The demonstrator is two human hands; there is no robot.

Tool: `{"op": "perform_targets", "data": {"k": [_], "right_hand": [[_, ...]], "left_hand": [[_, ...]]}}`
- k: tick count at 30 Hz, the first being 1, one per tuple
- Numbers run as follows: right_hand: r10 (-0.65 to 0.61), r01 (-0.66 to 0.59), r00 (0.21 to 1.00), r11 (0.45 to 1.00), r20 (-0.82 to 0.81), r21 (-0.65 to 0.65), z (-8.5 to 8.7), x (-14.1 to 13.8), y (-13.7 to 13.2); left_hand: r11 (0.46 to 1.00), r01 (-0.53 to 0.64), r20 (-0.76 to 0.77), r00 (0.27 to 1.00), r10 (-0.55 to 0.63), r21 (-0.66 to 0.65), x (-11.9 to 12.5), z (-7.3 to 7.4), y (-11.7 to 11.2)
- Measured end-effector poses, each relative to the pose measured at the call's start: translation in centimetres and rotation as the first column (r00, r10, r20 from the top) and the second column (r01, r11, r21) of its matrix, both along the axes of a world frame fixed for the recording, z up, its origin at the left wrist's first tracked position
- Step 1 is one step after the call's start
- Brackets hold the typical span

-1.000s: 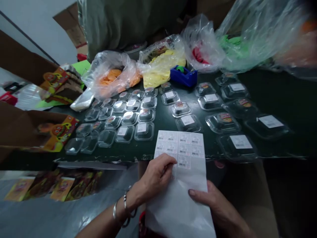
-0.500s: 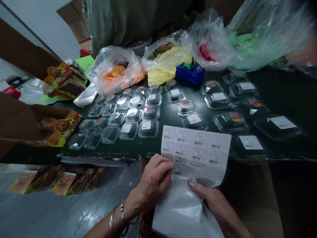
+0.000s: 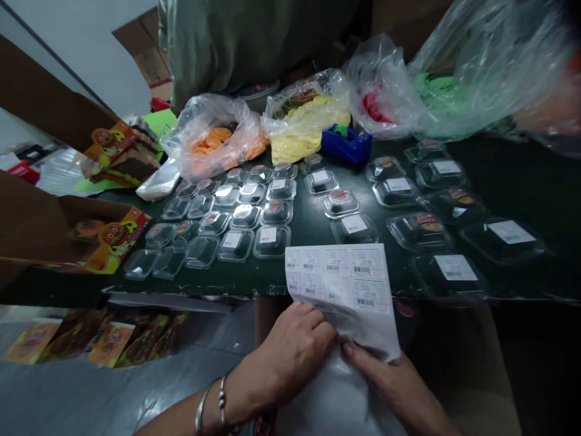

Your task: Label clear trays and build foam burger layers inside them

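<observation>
- We are holding a label sheet (image 3: 338, 281) with both hands, just in front of the near edge of the dark green table (image 3: 313, 221).
- Our left hand (image 3: 293, 351) is closing its fingers tightly on the lower left part of the sheet, right under the rows of barcode labels. Two bracelets (image 3: 211, 409) are sitting on this wrist.
- Our right hand (image 3: 393, 384) is gripping the same sheet from below and from the right. One fingertip is pressing on the paper just beside the left hand, so the two hands are almost touching.
- The sheet is bending between the hands. Its upper part with the labels is standing up over the table edge, and its bare lower part is hanging down toward us.
- Behind the sheet, many small clear containers (image 3: 271, 241) are lying in rows on the table, some wearing a white label and some a coloured sticker.
- Farther back, plastic bags are lying with orange pieces (image 3: 218, 142), yellow pieces (image 3: 299, 130) and red pieces (image 3: 374, 103). A blue tape dispenser (image 3: 347, 144) is standing between the yellow and the red ones.
- At the left, a cardboard box (image 3: 113, 236) with a burger picture is lying open.
</observation>
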State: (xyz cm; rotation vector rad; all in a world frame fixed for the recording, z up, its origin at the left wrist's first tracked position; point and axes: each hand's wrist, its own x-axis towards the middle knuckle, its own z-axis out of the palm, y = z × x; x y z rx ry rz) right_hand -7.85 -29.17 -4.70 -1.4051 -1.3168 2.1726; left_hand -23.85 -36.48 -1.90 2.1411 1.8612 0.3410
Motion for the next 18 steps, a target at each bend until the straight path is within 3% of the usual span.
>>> {"op": "perform_targets", "data": {"k": [4,7,10,11,12,13,16,18], "right_hand": [[-0.013,0.011,0.998,1.000,-0.067,-0.026,0.1,-0.2,0.2],[-0.099,0.072,0.985,0.981,-0.142,-0.179,0.2,-0.3,0.3],[-0.133,0.059,0.975,0.928,-0.179,-0.368,0.1,-0.4,0.5],[-0.124,0.034,0.972,0.915,-0.201,-0.401,0.0,-0.5,0.7],[-0.102,0.003,0.969,0.917,-0.226,-0.400,0.0,-0.6,0.9],[-0.064,-0.033,0.964,0.934,-0.257,-0.356,-0.1,-0.8,1.1],[0.085,-0.122,0.940,0.988,-0.330,-0.092,-0.1,-1.3,1.8],[0.144,-0.162,0.930,0.987,-0.339,-0.024,0.1,-1.5,2.2]], "left_hand": [[1.000,-0.026,0.046,0.999,0.027,-0.005,-0.9,1.6,1.1],[0.975,-0.214,0.228,0.954,0.196,0.054,-3.1,4.3,2.2],[0.831,-0.443,0.249,0.893,0.376,0.336,-4.4,6.8,2.8],[0.790,-0.423,0.201,0.906,0.373,0.444,-4.2,7.1,2.8],[0.785,-0.346,0.132,0.936,0.327,0.514,-3.7,6.9,2.6],[0.817,-0.228,0.054,0.970,0.235,0.530,-2.9,6.3,2.4],[0.911,0.108,-0.058,0.994,-0.092,0.397,0.2,3.3,1.5],[0.933,0.174,-0.045,0.985,-0.168,0.314,1.7,1.7,0.8]]}}
